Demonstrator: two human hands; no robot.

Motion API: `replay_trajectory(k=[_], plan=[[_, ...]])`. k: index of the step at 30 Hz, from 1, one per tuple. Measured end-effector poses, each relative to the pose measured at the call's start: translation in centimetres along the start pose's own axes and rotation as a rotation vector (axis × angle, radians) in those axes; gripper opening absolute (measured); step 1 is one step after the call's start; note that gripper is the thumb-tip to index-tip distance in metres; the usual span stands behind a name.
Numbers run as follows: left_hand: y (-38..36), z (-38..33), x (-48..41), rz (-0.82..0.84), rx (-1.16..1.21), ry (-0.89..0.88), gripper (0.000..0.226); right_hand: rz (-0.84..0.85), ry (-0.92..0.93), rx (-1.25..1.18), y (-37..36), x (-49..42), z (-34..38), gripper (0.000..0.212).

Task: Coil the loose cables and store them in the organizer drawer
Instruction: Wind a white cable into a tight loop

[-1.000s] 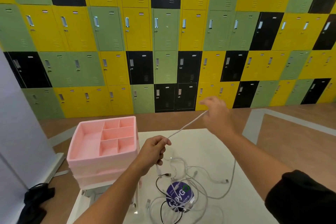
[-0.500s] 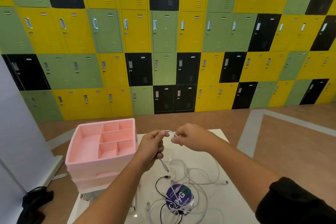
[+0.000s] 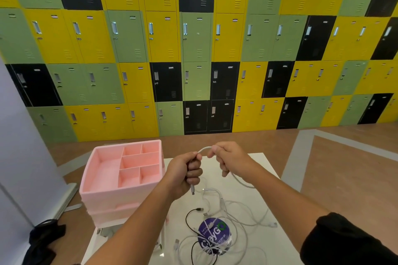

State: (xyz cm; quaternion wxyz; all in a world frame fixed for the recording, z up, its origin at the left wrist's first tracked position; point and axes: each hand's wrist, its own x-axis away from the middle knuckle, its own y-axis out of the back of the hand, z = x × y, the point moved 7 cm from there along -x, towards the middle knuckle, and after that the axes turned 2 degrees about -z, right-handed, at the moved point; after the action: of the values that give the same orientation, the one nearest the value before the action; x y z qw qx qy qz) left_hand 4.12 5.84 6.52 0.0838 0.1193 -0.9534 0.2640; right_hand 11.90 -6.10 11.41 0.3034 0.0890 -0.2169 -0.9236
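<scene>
My right hand (image 3: 229, 160) has come in close to my left hand (image 3: 185, 171), both closed on the white cable (image 3: 241, 182) above the table's (image 3: 267, 178) far edge, whose trailing length may snag the tangled pile (image 3: 217, 232) near the front.

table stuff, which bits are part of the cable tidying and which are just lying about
Part of the job:
- white cable, held by left hand and right hand
- loose cables on the table
- pink organizer, compartments empty

Just lying about:
- round purple sticker under the cables
- black cloth on the floor
- lockers behind
</scene>
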Motion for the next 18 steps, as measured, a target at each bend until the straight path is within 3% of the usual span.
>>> replay_trajectory(k=[3,6,11,14,18], plan=[[-0.9,-0.1,0.4,0.043,-0.058,0.014,0.031,-0.047,-0.056,-0.128,0.5,-0.1,-0.7,0.031],[-1.7,-1.0,0.6,0.058,-0.029,-0.008,0.035,-0.019,-0.076,-0.095,0.2,0.0,-1.3,0.033],[-1.9,-2.3,-0.2,0.034,0.228,-0.047,0.04,0.105,-0.079,0.023,-2.6,0.9,-1.9,0.036],[-1.3,-2.5,-1.0,-0.077,0.378,-0.098,0.038,0.195,-0.046,0.073,-5.0,1.7,-2.0,0.037],[-0.1,-2.4,-1.3,-0.264,0.373,-0.215,0.033,0.252,-0.017,0.206,-7.0,2.6,-1.3,0.037]])
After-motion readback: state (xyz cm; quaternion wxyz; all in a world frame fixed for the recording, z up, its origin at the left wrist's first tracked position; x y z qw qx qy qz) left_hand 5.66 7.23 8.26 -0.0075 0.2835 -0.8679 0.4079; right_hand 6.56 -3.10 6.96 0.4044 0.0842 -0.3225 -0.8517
